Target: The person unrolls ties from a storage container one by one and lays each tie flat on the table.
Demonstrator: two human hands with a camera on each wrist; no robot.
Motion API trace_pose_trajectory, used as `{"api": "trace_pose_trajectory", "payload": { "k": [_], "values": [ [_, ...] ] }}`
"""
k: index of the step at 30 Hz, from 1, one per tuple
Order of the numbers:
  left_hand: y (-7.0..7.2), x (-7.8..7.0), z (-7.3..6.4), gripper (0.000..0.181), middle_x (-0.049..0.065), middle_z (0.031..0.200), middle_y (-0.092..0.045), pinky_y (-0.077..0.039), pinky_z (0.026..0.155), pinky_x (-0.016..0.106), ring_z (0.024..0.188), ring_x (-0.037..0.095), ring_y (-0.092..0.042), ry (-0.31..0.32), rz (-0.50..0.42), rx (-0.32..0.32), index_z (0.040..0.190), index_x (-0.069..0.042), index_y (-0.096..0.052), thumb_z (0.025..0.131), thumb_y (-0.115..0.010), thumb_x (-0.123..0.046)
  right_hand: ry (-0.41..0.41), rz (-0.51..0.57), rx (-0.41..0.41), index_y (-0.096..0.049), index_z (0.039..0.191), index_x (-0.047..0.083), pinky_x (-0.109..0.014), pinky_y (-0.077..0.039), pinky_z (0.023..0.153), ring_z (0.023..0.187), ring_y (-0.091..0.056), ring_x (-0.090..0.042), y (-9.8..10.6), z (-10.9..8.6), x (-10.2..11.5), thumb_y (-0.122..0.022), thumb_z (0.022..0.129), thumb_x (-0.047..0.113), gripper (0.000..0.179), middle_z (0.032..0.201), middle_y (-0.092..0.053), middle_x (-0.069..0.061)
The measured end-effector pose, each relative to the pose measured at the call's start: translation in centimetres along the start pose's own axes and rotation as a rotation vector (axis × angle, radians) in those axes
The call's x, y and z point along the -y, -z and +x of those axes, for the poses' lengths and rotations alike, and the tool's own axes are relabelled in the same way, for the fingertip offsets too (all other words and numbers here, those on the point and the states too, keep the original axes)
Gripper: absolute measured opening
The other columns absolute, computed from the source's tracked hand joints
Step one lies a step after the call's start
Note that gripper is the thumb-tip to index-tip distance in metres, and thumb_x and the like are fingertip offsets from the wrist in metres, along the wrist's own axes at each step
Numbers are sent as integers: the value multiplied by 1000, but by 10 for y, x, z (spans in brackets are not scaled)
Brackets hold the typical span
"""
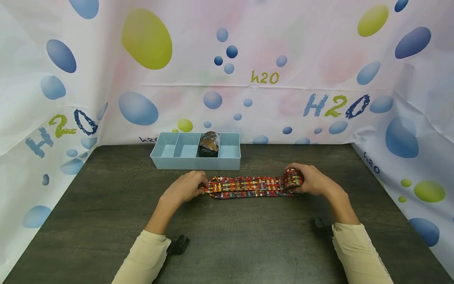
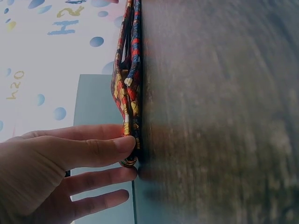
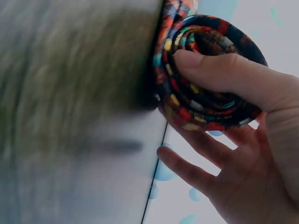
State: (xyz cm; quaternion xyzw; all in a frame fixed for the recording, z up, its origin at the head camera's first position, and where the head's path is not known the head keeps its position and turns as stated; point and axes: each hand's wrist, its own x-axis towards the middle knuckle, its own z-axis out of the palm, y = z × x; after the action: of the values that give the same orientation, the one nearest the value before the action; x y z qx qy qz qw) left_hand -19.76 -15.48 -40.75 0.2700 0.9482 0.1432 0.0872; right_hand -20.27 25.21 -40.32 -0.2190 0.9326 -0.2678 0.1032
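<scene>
A necktie (image 1: 248, 184) with a red, yellow and dark woven pattern lies folded lengthwise in layers on the table, its right part wound into a thick roll (image 1: 293, 179). My left hand (image 1: 188, 186) pinches the tie's left end between thumb and fingers. In the left wrist view the thumb (image 2: 105, 150) lies over that end. With my right hand (image 1: 313, 179) I grip the roll. Its coiled side (image 3: 219, 35) faces the right wrist view, and the thumb presses across the coils. The fingers behind the roll are partly hidden.
Behind the tie stands a light blue box (image 1: 195, 163) with several compartments. One compartment holds a rolled brown, black and white cloth item (image 1: 209, 144). A dark wood-look table (image 1: 248, 240) spreads in front, and a printed backdrop sheet (image 1: 198, 23) borders it at the back and sides.
</scene>
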Motion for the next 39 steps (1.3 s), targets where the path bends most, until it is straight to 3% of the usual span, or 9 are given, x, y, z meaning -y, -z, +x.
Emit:
{"api": "trace_pose_trajectory", "payload": {
  "k": [16,31,39],
  "values": [
    [2,-2,0,13,6,108,-71,-58,86,43,101,26,-68,13,8,1,103,-7,-79,91,-79,-1,82,79,-59,-49,144,-3,-58,-57,81,107,-64,-45,-2,-12,-25,-87,81,0,74,126,-61,-27],
    [3,-3,0,13,6,108,-71,-58,86,43,101,26,-69,30,-7,6,103,-7,-79,91,-78,0,91,45,-101,-51,144,-6,-69,-47,98,122,-56,-54,8,-25,-21,-86,80,-1,73,140,-54,-33],
    [2,-5,-1,19,8,111,-71,-58,88,44,104,28,-69,63,-8,15,105,-6,-79,88,-80,3,26,-25,-73,-53,143,-5,-65,-51,93,122,-56,-53,7,-24,-21,-87,77,-5,74,134,-59,-32]
  ]
}}
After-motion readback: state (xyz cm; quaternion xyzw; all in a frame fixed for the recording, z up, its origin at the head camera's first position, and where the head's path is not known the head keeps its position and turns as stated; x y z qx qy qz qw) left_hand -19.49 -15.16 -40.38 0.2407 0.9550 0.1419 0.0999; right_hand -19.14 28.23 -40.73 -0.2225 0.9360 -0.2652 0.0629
